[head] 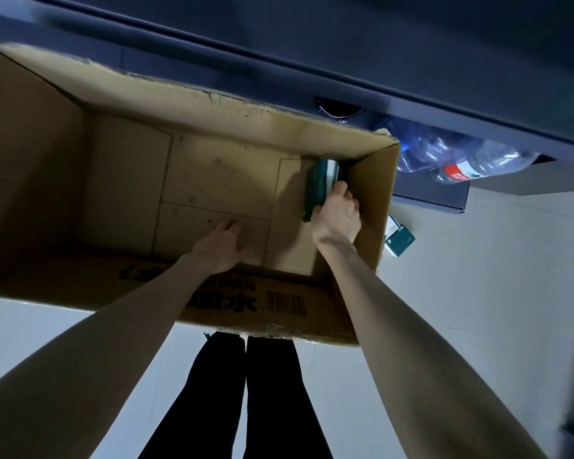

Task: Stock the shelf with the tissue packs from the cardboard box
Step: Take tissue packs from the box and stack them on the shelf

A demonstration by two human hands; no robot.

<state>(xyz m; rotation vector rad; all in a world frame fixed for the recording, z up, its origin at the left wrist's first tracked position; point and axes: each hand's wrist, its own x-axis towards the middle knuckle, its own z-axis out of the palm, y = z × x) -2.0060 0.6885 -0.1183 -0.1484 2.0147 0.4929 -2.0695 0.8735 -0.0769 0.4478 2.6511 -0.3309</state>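
Inside cardboard box, right grip clasps tissue pack; left grip open, well apart.

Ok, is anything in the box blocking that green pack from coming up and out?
Nothing visible does. The right hand already grips the tissue pack beside the right wall of the cardboard box; the box is open-topped and otherwise empty. The left hand is well aside.
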